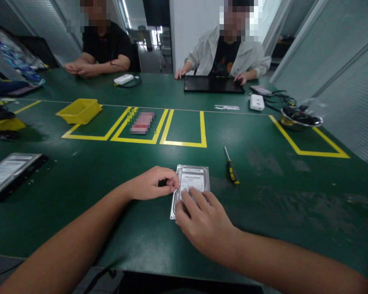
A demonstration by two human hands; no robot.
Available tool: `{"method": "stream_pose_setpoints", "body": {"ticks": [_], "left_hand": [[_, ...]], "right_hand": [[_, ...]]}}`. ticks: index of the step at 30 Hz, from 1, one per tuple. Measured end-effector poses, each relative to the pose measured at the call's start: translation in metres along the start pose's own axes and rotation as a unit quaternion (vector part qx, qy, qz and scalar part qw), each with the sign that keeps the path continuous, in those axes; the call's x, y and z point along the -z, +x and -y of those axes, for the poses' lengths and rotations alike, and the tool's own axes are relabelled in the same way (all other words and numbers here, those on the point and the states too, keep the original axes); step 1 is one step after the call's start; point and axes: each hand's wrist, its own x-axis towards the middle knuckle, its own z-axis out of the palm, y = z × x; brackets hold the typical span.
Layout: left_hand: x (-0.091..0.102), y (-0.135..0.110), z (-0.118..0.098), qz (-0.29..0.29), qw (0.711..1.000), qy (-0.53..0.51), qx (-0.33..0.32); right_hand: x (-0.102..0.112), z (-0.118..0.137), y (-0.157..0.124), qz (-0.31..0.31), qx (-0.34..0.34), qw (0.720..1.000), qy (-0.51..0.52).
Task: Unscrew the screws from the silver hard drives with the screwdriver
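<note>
A silver hard drive (196, 173) with a white printed label lies flat on the green table in front of me. My left hand (155, 183) is closed, thumb and forefinger pinched at the drive's left edge. Across the drive's lower part lies my right hand (207, 218), its fingers bent over the label and its thumb at the lower left, covering part of the drive. To the right of the drive rests a yellow-and-black screwdriver (232, 171), its shaft pointing away from me; neither hand touches it.
At the left lies a larger drive (10, 171). Further back are a yellow bin (81, 112), a pinkish phone-like object (143, 123) and yellow tape outlines (184, 143). A metal bowl (300, 122) of dark parts stands right. Two people sit opposite, one touching a black panel (214, 84).
</note>
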Motion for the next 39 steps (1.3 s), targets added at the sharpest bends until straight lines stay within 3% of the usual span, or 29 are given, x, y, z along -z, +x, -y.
{"method": "stream_pose_setpoints", "body": {"ticks": [39], "left_hand": [[0.0005,-0.0010,0.0034,0.005,1.000,-0.011,0.005]], "right_hand": [[-0.0005,0.0001,-0.0016,0.001,0.001,1.000,-0.002]]}}
